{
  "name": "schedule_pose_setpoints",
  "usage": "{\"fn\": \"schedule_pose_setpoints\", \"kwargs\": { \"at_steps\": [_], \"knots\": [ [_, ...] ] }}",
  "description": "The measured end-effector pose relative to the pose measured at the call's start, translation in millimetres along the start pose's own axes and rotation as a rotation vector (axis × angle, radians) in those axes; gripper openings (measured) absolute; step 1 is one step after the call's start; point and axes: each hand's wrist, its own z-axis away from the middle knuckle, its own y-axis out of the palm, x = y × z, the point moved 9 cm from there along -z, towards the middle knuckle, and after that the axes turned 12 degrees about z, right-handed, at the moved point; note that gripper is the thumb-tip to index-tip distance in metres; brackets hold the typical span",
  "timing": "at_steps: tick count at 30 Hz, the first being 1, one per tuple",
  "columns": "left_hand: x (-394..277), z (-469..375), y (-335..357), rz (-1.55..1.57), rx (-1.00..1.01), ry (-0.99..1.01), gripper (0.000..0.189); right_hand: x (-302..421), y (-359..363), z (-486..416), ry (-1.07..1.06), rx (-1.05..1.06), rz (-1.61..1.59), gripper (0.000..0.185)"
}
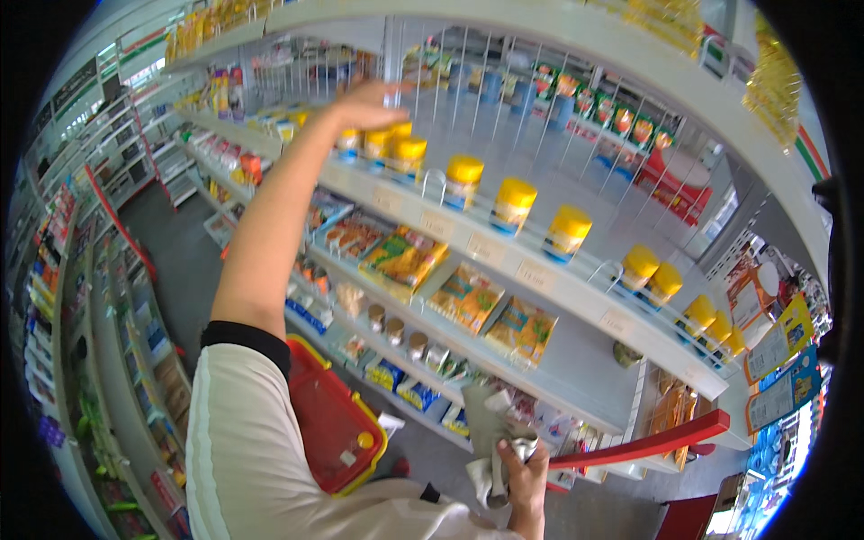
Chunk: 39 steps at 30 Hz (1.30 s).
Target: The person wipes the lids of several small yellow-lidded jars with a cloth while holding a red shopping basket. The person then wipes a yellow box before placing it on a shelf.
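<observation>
My left hand [370,106] is raised over the upper shelf [499,233], fingers spread and slightly blurred, with nothing seen in it. Just below it stand jars with yellow lids [408,158]; whether it touches them is hidden. More yellow-lidded jars [513,206] line the shelf to the right, some spaced apart, others bunched near the far end. Down at the lower right, my right hand [526,476] grips a crumpled grey-green cloth [487,418], which hangs loosely from the fist.
Lower shelves hold flat food packets [466,297], small jars [395,331] and blue bags [415,393]. A red basket with a yellow rim [331,425] is below my left arm. A red bar [648,442] slants beside my right hand. Wire mesh [466,88] backs the upper shelf.
</observation>
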Motion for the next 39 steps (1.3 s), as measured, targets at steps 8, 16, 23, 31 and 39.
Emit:
{"fn": "schedule_pose_setpoints", "kwargs": {
  "at_steps": [8, 16, 23, 31, 39],
  "knots": [
    [-64, 226, -4, 0.719, 0.010, 0.255, 0.018, -25, -19, 12, 0.062, -0.018, -0.029, 0.034],
    [35, 505, 240, 0.561, 0.910, -0.526, 0.039, -52, -11, 43, 0.143, 0.010, -0.016, 0.033],
    [57, 671, 460, 0.246, 0.998, -0.618, 0.066, -73, -5, 88, 0.261, 0.033, 0.009, 0.030],
    [83, 688, 503, 0.706, 0.593, -0.923, 0.049, -71, -28, 121, 0.195, -0.003, 0.056, 0.028],
    [19, 581, 275, 0.978, 0.040, -0.686, 0.046, -77, -36, 126, 0.159, -0.109, -0.148, 0.057]
  ]
}}
